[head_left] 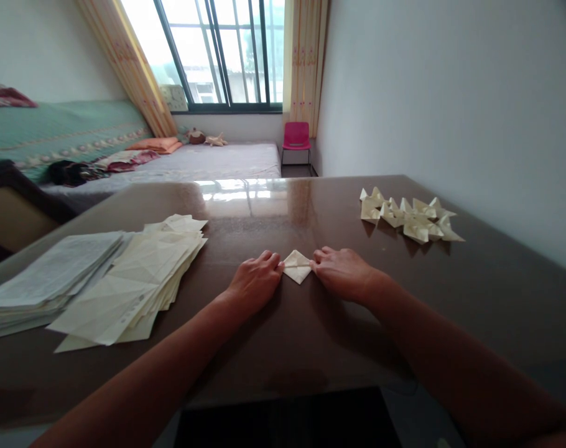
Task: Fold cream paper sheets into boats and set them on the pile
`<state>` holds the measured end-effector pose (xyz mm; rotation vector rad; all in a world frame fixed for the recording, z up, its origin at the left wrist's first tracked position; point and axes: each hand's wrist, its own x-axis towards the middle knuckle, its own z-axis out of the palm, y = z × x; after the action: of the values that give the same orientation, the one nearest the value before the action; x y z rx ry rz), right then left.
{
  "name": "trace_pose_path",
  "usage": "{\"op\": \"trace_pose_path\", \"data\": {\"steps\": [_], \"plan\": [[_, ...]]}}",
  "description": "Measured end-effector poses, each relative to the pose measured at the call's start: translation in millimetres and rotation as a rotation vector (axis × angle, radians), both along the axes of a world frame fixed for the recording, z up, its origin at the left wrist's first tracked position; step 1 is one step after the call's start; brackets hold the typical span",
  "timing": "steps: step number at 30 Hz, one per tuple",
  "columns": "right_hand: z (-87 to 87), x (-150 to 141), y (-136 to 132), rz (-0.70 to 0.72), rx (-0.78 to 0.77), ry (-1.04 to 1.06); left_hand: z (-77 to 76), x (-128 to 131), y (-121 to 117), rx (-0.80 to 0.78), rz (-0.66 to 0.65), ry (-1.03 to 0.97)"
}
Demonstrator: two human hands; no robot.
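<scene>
A small cream piece of folded paper, diamond-shaped with a crease line across its middle, lies on the brown table in front of me. My left hand pinches its left corner between thumb and curled fingers. At the opposite corner, my right hand grips the paper in the same way. Both hands rest low at the tabletop.
Creased cream sheets are piled on the left, beside a stack of printed papers. Several folded paper pieces with pointed tips stand at the right. Beyond the table are a bed and a pink chair.
</scene>
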<state>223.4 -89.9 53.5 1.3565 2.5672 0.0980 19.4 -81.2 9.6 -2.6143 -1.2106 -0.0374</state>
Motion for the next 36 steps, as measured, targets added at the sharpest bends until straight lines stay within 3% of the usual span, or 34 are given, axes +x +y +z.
{"op": "trace_pose_path", "data": {"steps": [4,8,15,18,21,24,27,30,36], "plan": [[-9.8,0,13,-0.059,0.050,0.104,-2.5,-2,1,0.015,-0.010,-0.041],[-31.4,2,38,-0.161,0.128,0.331,-5.3,-8,5,0.024,-0.038,-0.111],[-54.0,0,57,-0.207,-0.128,0.695,-4.6,-10,7,0.021,-0.069,-0.141],[-57.2,-1,58,-0.205,-0.242,0.905,-4.6,-10,6,0.003,-0.052,-0.200],[-55.4,-3,57,-0.105,-0.269,1.107,-5.3,-10,8,0.009,0.037,-0.378],[-47.0,-5,50,0.027,-0.214,1.144,-6.4,-8,10,0.020,0.119,-0.571],[-40.4,-9,43,0.091,-0.186,1.103,-7.5,-8,14,-0.025,0.010,-0.622],[-42.2,-12,42,0.063,-0.194,1.147,-8.5,-10,18,-0.080,-0.057,-0.680],[-55.1,-10,55,-0.102,-0.271,1.271,-15.3,-12,29,-0.330,0.064,-1.100]]}}
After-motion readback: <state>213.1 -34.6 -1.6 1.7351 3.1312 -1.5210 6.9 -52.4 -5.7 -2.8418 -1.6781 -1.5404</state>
